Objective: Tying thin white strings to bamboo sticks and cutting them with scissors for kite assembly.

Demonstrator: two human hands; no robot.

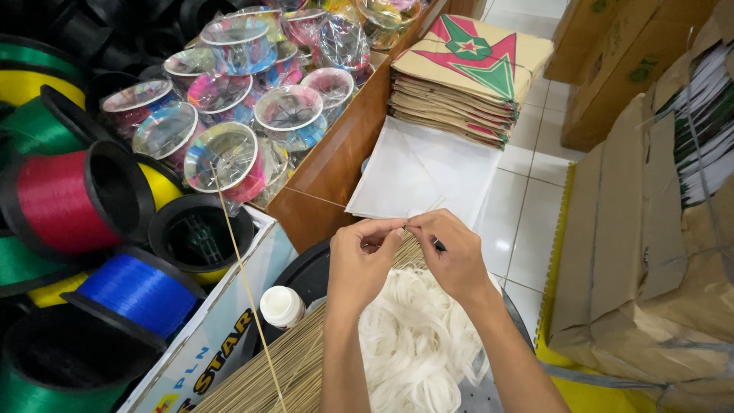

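So we're looking down at both hands meeting in the middle. Our left hand (363, 264) and right hand (451, 256) are both pinched tight, fingertips nearly touching each other, on a thin white thread (313, 197) that runs off up and to the left toward the wooden counter (336, 164). It's so fine we can barely follow it. There's also something small and dark poking out of the right hand, can't tell what it is.

Right under the hands sits a heap of white string (417, 344) and a bundle of thin bamboo sticks (275, 371), with a little white bottle (281, 306) just beside the sticks. One long stick (241, 268) leans up on its own.

Just past the hands lies a white paper kite (424, 172), and behind that a stack of tan kites (466, 80) with red and green shapes. Off to our left we've got big spools of line (57, 203) in red, blue, green and yellow, plus clear plastic reels (225, 157).
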